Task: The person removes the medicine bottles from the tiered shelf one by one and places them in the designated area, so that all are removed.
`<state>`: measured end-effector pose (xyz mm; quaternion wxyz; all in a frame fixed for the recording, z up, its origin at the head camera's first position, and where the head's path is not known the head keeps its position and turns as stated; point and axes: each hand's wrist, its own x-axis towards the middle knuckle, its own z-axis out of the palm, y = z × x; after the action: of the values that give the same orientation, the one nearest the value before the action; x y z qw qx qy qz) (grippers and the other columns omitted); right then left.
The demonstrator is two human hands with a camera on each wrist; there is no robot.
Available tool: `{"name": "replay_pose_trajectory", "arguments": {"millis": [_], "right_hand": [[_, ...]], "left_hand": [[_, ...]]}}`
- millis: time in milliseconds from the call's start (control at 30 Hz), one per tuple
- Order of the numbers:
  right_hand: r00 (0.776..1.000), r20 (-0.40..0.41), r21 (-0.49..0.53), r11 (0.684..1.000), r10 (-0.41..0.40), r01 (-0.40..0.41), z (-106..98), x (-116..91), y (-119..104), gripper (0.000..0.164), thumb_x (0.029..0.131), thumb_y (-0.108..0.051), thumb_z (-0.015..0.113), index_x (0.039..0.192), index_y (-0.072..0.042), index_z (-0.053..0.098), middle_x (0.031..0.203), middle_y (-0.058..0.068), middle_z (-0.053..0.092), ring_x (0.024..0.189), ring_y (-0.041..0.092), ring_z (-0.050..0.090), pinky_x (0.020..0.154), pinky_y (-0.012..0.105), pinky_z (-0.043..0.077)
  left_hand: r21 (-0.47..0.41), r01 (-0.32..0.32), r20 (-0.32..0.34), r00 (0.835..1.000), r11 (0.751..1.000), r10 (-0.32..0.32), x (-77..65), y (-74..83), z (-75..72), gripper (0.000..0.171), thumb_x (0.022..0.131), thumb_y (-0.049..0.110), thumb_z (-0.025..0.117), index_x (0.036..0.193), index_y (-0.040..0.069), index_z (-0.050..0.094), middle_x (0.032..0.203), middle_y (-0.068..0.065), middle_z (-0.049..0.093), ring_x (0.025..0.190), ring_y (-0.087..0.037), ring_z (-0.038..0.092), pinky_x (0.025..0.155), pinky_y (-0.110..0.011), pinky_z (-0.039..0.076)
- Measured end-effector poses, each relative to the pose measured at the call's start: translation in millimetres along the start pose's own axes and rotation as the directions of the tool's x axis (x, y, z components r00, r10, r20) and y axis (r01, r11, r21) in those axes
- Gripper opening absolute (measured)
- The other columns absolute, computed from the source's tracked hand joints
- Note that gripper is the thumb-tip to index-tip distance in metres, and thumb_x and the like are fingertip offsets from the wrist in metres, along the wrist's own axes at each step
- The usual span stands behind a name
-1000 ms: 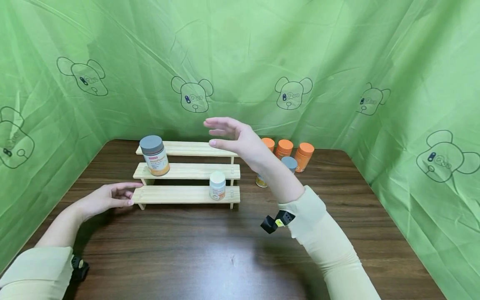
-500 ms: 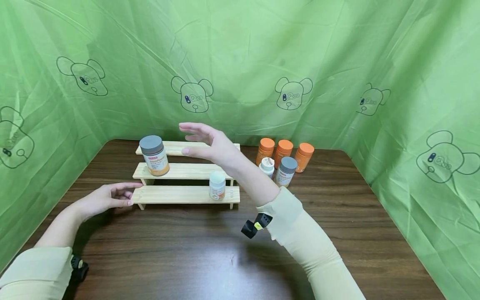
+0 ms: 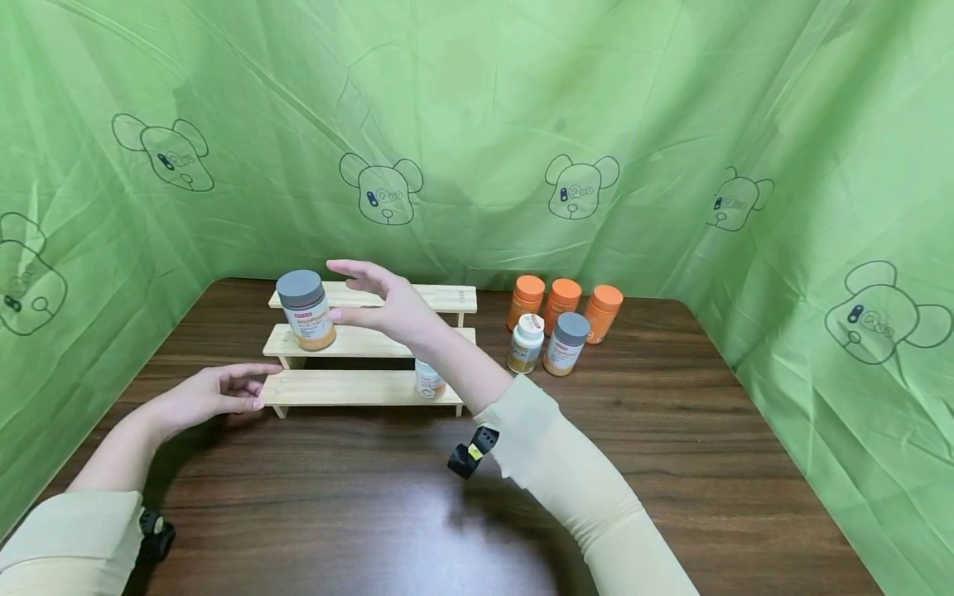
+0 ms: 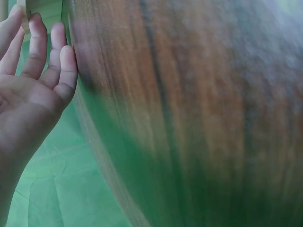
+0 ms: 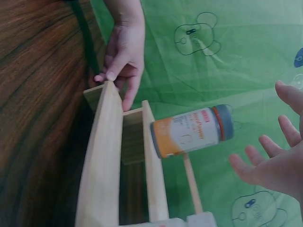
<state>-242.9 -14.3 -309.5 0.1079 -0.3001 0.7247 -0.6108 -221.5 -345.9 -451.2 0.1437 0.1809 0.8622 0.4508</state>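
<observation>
A light wooden three-tier stepped rack (image 3: 343, 387) stands on the brown table. My left hand (image 3: 201, 397) pinches the left end of its lowest shelf between thumb and fingers; the left wrist view catches only a corner of the wood. Upright at the left of the middle shelf is a grey-lidded supplement jar (image 3: 309, 321), white and orange below. Just right of that jar is my right hand (image 3: 398, 310), thumb and fingers spread apart and holding nothing. In the right wrist view a gap shows between the fingertips (image 5: 239, 168) and the jar. My right forearm partly hides a small white bottle (image 3: 430, 382) on the lowest shelf.
Right of the rack stand several orange-lidded bottles (image 3: 564, 305), with a white-capped bottle (image 3: 526, 343) and another grey-lidded jar (image 3: 566, 343) in front of them. Green cloth (image 3: 477, 108) with printed bear heads surrounds the table (image 3: 335, 497) at the back and sides.
My right hand has moved left and slightly down across the rack towards the grey-lidded jar, uncovering the bottles on the right. My left hand stays on the lowest shelf's end.
</observation>
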Motion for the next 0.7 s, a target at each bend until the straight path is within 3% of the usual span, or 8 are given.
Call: {"name": "replay_pose_trajectory", "arguments": {"millis": [400, 700], "right_hand": [[0.998, -0.063, 0.016, 1.000, 0.000, 0.001, 23, 17, 21, 0.057, 0.081, -0.021, 0.075, 0.132, -0.033, 0.053, 0.133, -0.021, 0.048, 0.128, 0.007, 0.042, 0.106, 0.043, 0.032], [0.993, -0.116, -0.003, 1.000, -0.026, 0.025, 35, 28, 37, 0.057, 0.080, -0.022, 0.076, 0.132, -0.031, 0.054, 0.134, -0.016, 0.050, 0.127, 0.010, 0.044, 0.102, 0.040, 0.038]], "left_hand": [[-0.003, 0.007, -0.001, 1.000, 1.000, -0.007, -1.2, 2.3, 0.1, 0.059, 0.087, 0.019, 0.067, 0.140, 0.006, 0.044, 0.107, -0.013, 0.063, 0.095, -0.008, 0.060, 0.075, -0.023, 0.048], [-0.004, -0.024, 0.002, 1.000, 1.000, 0.024, -1.4, 1.8, -0.1, 0.056, 0.089, 0.012, 0.065, 0.139, 0.004, 0.043, 0.106, -0.013, 0.063, 0.093, -0.005, 0.060, 0.073, -0.023, 0.048]]}}
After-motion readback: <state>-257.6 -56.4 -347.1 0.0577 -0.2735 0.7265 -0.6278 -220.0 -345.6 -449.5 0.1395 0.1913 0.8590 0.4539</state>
